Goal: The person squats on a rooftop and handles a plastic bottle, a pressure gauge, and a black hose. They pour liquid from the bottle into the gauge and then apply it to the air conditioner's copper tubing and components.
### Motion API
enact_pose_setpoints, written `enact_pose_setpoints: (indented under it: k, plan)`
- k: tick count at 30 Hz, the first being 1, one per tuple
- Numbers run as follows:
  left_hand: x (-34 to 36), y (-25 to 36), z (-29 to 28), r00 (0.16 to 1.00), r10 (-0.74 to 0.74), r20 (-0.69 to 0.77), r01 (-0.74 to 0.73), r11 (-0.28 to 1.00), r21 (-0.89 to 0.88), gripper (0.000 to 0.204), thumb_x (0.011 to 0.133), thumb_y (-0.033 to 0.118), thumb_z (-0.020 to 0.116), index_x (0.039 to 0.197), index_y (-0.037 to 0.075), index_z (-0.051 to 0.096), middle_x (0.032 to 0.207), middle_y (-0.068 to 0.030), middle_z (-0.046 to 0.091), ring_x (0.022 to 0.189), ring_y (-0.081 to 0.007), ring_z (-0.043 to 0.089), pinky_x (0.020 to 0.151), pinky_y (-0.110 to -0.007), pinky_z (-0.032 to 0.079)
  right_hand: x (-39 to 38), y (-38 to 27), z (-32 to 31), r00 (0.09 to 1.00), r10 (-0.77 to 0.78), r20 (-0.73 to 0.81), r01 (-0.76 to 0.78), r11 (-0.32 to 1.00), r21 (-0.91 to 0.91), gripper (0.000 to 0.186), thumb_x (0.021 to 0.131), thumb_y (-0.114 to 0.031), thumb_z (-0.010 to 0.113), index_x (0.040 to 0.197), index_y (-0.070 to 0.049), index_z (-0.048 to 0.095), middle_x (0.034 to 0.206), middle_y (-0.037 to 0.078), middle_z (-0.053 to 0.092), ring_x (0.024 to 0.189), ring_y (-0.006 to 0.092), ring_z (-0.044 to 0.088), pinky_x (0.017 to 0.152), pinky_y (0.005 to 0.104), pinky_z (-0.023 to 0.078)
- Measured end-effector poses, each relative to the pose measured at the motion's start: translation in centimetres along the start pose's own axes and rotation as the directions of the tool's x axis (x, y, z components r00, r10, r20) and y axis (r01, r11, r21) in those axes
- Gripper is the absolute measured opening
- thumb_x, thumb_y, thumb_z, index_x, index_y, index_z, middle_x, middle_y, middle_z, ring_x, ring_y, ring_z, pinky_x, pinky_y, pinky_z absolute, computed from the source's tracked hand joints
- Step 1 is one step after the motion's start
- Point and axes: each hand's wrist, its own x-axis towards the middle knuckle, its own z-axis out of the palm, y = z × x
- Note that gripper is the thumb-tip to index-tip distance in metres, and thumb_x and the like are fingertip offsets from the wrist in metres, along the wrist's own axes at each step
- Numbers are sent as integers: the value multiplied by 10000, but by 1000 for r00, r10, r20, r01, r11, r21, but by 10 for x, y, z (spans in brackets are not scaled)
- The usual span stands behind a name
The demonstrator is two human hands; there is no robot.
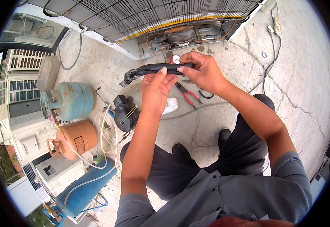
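A long black tubular piece (146,69) with a crumpled left end is held level in front of me. My left hand (157,85) grips it from below, thumb resting against its side. My right hand (204,73) pinches its right part between thumb and fingers. Just beyond them lies a small red-rimmed gauge (174,58), partly hidden. Below my hands on the concrete are red-handled pliers (187,94), a short curved black piece (206,95) and a white cloth (170,106).
The fridge's rear coils and compressor (181,34) are ahead. A black compressor-like unit (125,117) with hoses stands left, near a rusty teal cylinder (76,100), orange cylinder (81,136), long blue tank (78,193) and white units (23,89). Cables (274,53) cross the cracked floor at right.
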Motion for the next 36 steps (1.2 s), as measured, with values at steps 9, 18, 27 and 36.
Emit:
enact_pose_setpoints:
  k: [9,18,27,36]
  plan:
    - [-1,6,-6,988,25,150,-24,1000,-10,293,938,30,656,1225,63,608,1088,-130,716,901,-214,714,817,-370,595,7,3,-9,974,183,135,-214,937,275,358,1046,-337,576,1056,4,686,827,34,702,720,88,668,657,247,566]
    - [5,-1,-8,995,63,74,-66,997,42,210,933,44,673,1141,60,647,1022,-102,717,866,-189,701,774,-333,588,2,1,-2,973,158,169,-188,966,178,360,1019,-376,623,1034,-21,680,875,21,700,757,106,690,647,229,532]
    - [-2,5,1,987,8,159,-20,997,75,197,946,76,675,1141,49,659,1055,-112,722,927,-213,706,839,-365,580,9,10,-13,871,359,335,-486,724,489,366,1014,-436,606,976,-76,659,876,30,692,727,124,661,692,282,548]
    - [2,-1,-5,986,-38,160,45,998,-37,228,1010,224,612,1112,27,663,1083,-124,726,969,-221,698,885,-384,566,11,10,-6,877,394,275,-477,778,409,331,1041,-378,576,1012,-57,656,871,15,683,685,102,633,661,258,536]
